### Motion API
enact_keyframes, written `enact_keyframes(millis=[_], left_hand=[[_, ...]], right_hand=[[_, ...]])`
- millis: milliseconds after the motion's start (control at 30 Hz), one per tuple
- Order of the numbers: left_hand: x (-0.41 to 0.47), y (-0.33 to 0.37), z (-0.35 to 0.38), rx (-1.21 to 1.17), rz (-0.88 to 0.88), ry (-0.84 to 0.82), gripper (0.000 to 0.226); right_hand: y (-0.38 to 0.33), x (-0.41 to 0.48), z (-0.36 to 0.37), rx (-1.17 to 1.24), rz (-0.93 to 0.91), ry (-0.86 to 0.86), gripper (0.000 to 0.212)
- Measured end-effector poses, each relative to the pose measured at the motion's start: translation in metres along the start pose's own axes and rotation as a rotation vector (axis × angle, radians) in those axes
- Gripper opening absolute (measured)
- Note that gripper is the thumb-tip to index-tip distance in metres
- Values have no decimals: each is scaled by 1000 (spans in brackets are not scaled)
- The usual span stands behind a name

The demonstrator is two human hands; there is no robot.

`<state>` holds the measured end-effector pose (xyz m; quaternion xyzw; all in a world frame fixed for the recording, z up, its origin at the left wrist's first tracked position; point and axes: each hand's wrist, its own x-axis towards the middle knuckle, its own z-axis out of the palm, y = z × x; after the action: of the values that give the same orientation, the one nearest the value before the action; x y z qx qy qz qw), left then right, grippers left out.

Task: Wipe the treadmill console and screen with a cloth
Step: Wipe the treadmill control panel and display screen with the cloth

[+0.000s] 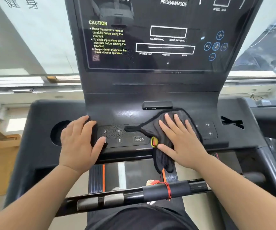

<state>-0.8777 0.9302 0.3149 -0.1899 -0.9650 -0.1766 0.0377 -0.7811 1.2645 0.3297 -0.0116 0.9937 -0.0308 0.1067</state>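
A person stands at a black treadmill, both bare arms reaching up from the bottom of the frame. The right hand (pixel 180 140), right of centre, lies flat with fingers spread and straight, pressing on a dark grey cloth (pixel 150 128). The cloth is spread over the console (pixel 39 123) beside the keypad (pixel 127 135), and its lower end hangs over the console's front edge. A yellow and red tab (pixel 154 141) shows at the cloth's left edge.

The left hand (pixel 79 140), left of centre, rests on the console with bent fingers over a dark shape. I cannot tell whether it grips anything. Fine droplets speckle the keypad near the 3 and 6 keys.

The dark screen (pixel 158 63) fills the top centre, with a yellow caution notice on its left. A round cup recess (pixel 57 133) sits left of the left hand. A handlebar (pixel 134 195) crosses the lower frame, with a red cord (pixel 167 190) wrapped around it.
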Motion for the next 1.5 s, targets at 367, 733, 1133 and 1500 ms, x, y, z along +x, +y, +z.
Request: enact_keyframes(millis=[367,733,1133,1500], left_hand=[[-3,-3,-4,-99,20,32,57],[-5,-10,-11,-244,-50,117,52],[5,-82,-39,89,-127,42,59],[11,-93,-31,100,-157,-24,60]], right_hand=[[-58,17,-16,-9,-36,-120,83],[-91,17,4,-5,344,-1,104],[-167,76,-5,39,-43,58,86],[-183,51,9,168,355,86,98]])
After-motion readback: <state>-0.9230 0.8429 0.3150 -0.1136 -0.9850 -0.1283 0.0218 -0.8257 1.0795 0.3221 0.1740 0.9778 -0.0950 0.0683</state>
